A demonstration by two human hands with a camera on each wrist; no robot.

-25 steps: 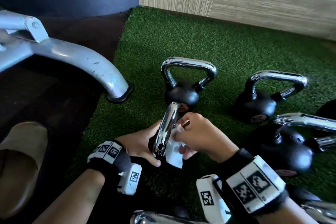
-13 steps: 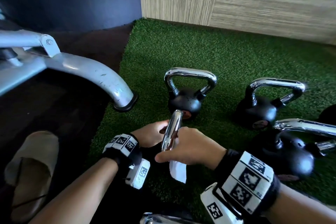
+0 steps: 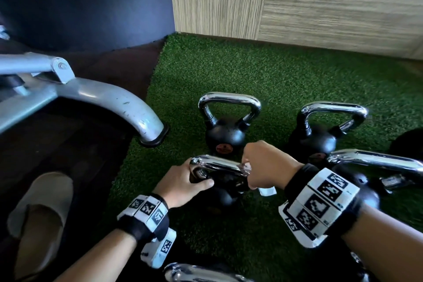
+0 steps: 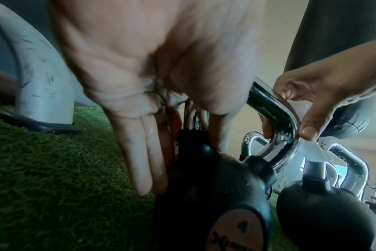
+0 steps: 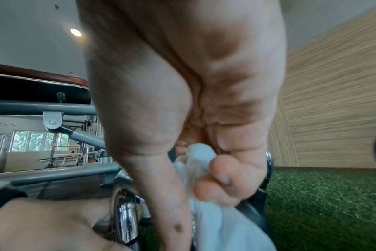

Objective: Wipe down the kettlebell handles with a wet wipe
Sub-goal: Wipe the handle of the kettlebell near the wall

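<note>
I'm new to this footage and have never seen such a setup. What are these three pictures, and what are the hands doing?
No machine here: a person's bare hands, wearing marker wristbands with small cameras. The wide picture is from a head camera looking down; the other two look along each wrist. On green turf, the left hand steadies the nearest kettlebell, while the right hand pinches a white wet wipe against its chrome handle. A second kettlebell and a third kettlebell stand behind; a grey metal leg is at left.

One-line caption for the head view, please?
Right hand presses a wet wipe on the chrome handle while the left hand steadies the kettlebell on green turf.
</note>
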